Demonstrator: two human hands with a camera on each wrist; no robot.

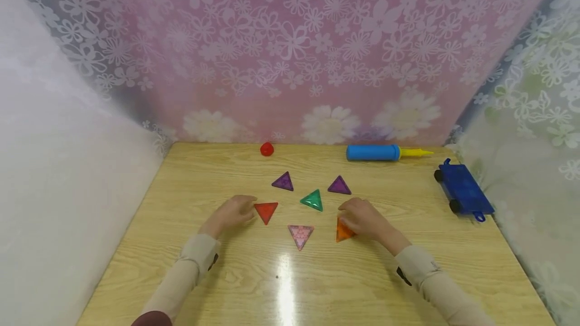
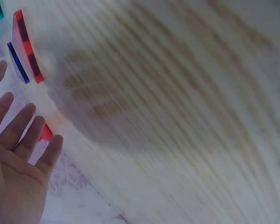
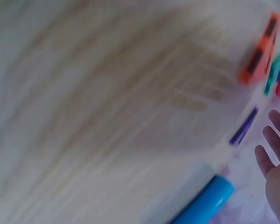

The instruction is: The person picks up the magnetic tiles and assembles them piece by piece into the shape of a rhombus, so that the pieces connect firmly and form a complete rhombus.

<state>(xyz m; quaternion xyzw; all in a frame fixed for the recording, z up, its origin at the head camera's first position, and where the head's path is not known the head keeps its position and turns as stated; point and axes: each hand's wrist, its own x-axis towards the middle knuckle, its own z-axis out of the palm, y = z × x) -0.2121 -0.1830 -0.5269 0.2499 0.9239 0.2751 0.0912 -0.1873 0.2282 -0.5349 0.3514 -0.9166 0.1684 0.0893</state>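
Note:
Several translucent triangular tiles lie flat on the wooden table in the head view. My left hand (image 1: pixel 233 211) hovers at the left edge of the red triangle tile (image 1: pixel 266 212). Over the orange triangle tile (image 1: pixel 343 231) is my right hand (image 1: pixel 363 218), hiding part of it. Loosely spread fingers show on the left hand (image 2: pixel 21 172) and the right hand (image 3: pixel 277 163) in their wrist views, with nothing gripped. Between the hands are a green triangle tile (image 1: pixel 313 200) and a pink one (image 1: pixel 300 235). Two purple triangle tiles, left (image 1: pixel 284 181) and right (image 1: pixel 340 185), sit farther back.
At the table's (image 1: pixel 190 165) back edge lie a small red object (image 1: pixel 267 149) and a blue hand pump (image 1: pixel 373 153) with a yellow nozzle. A dark blue wheeled toy cart (image 1: pixel 465 190) lies by the right edge. Floral curtains (image 1: pixel 290 54) hang behind.

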